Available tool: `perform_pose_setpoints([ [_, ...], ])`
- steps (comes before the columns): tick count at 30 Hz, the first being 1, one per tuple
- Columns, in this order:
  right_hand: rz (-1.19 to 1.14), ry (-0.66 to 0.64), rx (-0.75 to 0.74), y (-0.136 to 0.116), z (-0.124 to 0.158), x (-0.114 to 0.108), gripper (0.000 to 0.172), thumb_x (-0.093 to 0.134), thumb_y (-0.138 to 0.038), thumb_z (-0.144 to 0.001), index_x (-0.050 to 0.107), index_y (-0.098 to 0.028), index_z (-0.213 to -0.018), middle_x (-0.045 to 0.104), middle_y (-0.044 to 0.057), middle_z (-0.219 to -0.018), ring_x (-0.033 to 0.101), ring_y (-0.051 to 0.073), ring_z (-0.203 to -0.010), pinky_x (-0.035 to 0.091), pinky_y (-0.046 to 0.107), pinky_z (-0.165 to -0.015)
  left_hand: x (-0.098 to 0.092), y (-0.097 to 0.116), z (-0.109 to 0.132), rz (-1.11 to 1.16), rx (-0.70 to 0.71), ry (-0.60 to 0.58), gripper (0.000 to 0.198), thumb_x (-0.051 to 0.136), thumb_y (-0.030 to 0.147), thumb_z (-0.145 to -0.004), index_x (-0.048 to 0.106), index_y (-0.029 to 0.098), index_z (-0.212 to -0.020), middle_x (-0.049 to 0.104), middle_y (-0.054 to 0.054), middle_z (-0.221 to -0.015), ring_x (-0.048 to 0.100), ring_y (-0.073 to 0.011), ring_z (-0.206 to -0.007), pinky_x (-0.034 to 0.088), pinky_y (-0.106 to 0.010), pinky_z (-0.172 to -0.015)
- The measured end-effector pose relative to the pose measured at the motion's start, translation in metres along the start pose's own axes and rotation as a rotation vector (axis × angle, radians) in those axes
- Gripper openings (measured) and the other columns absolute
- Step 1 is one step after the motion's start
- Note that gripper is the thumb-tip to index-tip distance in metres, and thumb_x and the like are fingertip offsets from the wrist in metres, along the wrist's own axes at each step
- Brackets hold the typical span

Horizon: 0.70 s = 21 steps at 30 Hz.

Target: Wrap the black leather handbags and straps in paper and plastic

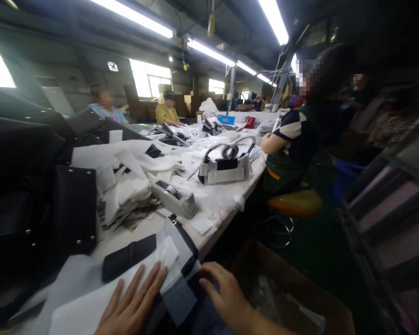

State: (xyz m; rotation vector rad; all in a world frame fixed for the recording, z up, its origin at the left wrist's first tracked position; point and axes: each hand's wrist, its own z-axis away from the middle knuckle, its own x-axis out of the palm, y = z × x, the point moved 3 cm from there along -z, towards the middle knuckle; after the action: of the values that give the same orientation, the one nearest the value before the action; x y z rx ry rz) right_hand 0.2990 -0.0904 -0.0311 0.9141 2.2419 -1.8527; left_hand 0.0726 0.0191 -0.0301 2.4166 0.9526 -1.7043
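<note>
A black handbag (186,249), partly covered with white wrapping sheets, lies at the near table edge. My left hand (136,298) rests flat on a white sheet (80,307) beside the bag, fingers spread. A black flap or strap piece (129,256) shows just beyond those fingers. At the bag's right end is my right hand (226,291), its fingers curled by the edge of the wrapping; whatever they pinch is hidden. A translucent sheet piece (179,298) hangs between the two hands.
A grey tape dispenser (174,197) stands beyond the bag, next to piled white sheets (125,195). Black studded bags (75,204) are heaped left. A wrapped handbag (226,170) sits farther along. A person (293,135) is at the right; an open carton (300,288) stands below.
</note>
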Motion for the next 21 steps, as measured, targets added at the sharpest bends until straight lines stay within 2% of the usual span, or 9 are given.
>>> perform_pose_setpoints([
  [1,-0.038,0.005,0.094,0.003,-0.002,0.003,0.016,0.059,-0.023,-0.091,0.064,-0.022,-0.106,0.069,0.005,-0.103,0.066,0.020,-0.097,0.053,0.032,-0.087,-0.002,-0.001,-0.002,-0.035,0.009,0.009,0.067,0.037,0.013,-0.086,0.031,0.035,-0.149,0.043,0.007,-0.151,0.044,-0.0219,-0.136,0.027,-0.041,-0.113],
  [4,-0.244,-0.029,0.198,0.004,-0.007,0.012,0.018,0.063,-0.020,-0.085,0.060,-0.021,-0.103,0.069,0.004,-0.101,0.067,0.020,-0.095,0.054,0.031,-0.082,-0.010,0.001,-0.009,-0.075,0.003,0.056,0.061,0.036,0.015,-0.089,0.033,0.028,-0.149,0.041,0.004,-0.152,0.044,-0.0236,-0.136,0.019,-0.042,-0.116],
  [8,-0.486,0.000,0.266,0.008,-0.021,0.023,0.026,0.070,-0.020,-0.076,0.054,-0.022,-0.098,0.070,0.001,-0.094,0.070,0.019,-0.087,0.055,0.028,-0.075,-0.013,0.001,-0.013,-0.045,-0.028,0.037,0.059,0.036,0.020,-0.092,0.029,0.028,-0.150,0.043,0.003,-0.151,0.045,-0.0253,-0.135,0.028,-0.043,-0.112],
  [11,-0.438,0.042,0.269,0.010,-0.037,0.025,0.025,0.072,-0.018,-0.070,0.054,-0.021,-0.087,0.069,0.000,-0.084,0.069,0.019,-0.079,0.054,0.027,-0.069,-0.014,-0.002,-0.014,-0.004,-0.084,0.014,0.058,0.036,0.026,-0.095,0.025,0.029,-0.152,0.046,0.002,-0.149,0.047,-0.0263,-0.134,0.035,-0.045,-0.107],
  [16,-0.407,0.031,0.223,0.001,-0.069,0.022,0.027,0.078,-0.020,-0.066,0.053,-0.021,-0.077,0.063,-0.004,-0.072,0.065,0.016,-0.071,0.050,0.024,-0.063,-0.019,-0.011,-0.018,0.076,-0.176,0.018,0.064,0.031,0.055,-0.096,0.021,0.026,-0.153,0.050,-0.004,-0.146,0.049,-0.0288,-0.132,0.037,-0.047,-0.108],
  [19,-0.410,-0.012,0.198,-0.007,-0.085,0.022,0.027,0.078,-0.023,-0.069,0.052,-0.020,-0.077,0.062,-0.005,-0.067,0.065,0.015,-0.064,0.050,0.022,-0.057,-0.022,-0.017,-0.022,0.112,-0.222,0.021,0.068,0.034,0.059,-0.094,0.023,0.026,-0.152,0.051,-0.007,-0.146,0.051,-0.0290,-0.130,0.037,-0.047,-0.109],
  [21,-0.416,-0.069,0.177,-0.011,-0.092,0.023,0.023,0.073,-0.027,-0.076,0.052,-0.020,-0.082,0.065,-0.004,-0.068,0.067,0.015,-0.061,0.052,0.023,-0.056,-0.025,-0.022,-0.024,0.141,-0.246,0.013,0.069,0.040,0.059,-0.092,0.025,0.025,-0.151,0.052,-0.008,-0.145,0.051,-0.0288,-0.130,0.039,-0.045,-0.109],
])
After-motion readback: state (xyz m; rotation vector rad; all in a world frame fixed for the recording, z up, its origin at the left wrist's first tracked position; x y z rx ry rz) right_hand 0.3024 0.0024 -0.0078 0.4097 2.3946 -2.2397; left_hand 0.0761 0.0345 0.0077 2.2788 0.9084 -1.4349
